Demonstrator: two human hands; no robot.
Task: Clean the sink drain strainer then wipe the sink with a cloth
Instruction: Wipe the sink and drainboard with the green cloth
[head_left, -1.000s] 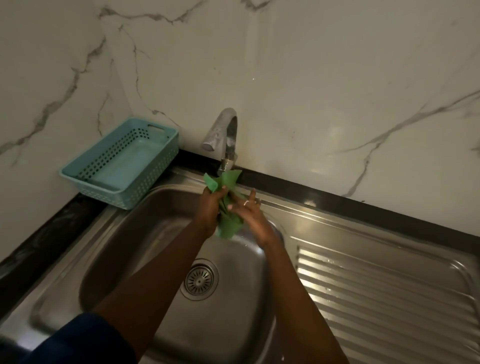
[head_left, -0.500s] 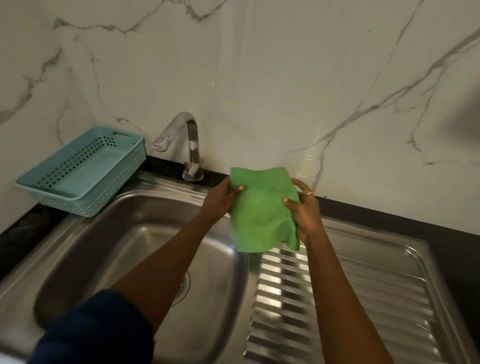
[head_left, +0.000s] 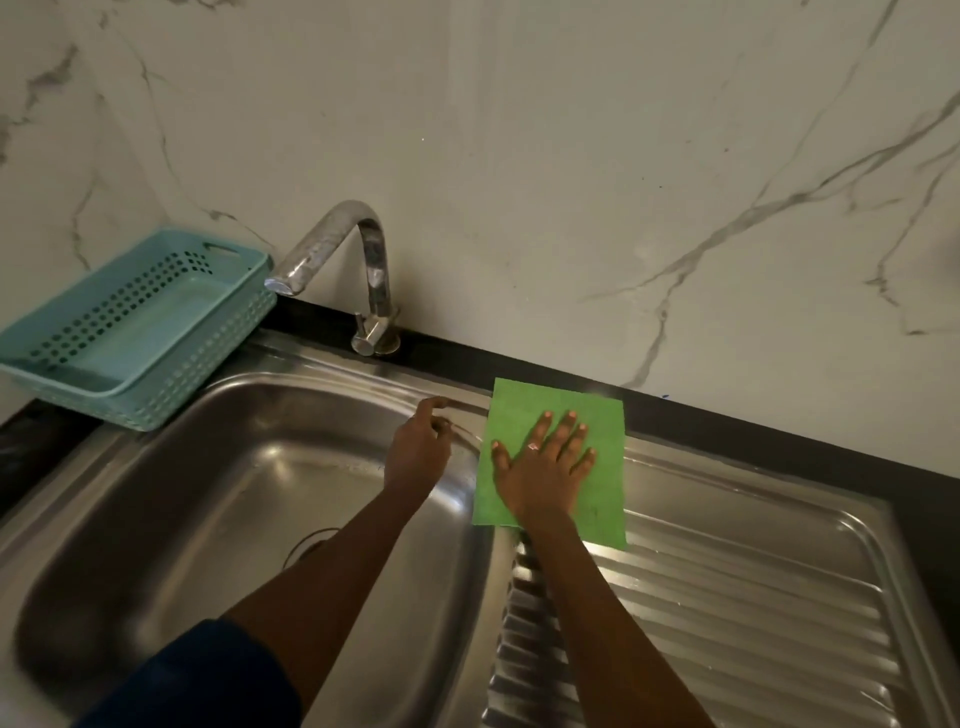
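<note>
So the wiping part looks like it's only just starting: right hand (head_left: 540, 467) lies flat, fingers spread, on the green cloth (head_left: 605, 467), which sits on the back corner of the draining board (head_left: 727, 597), right beside the sink (head_left: 311, 374) basin. Left hand (head_left: 418, 452) holds nothing, forefinger out by the rim, other fingers loosely curled. Strainer (head_left: 310, 540) is mostly hidden behind the forearm, so can't tell if it's clean. Most of the wiping is probably left.
</note>
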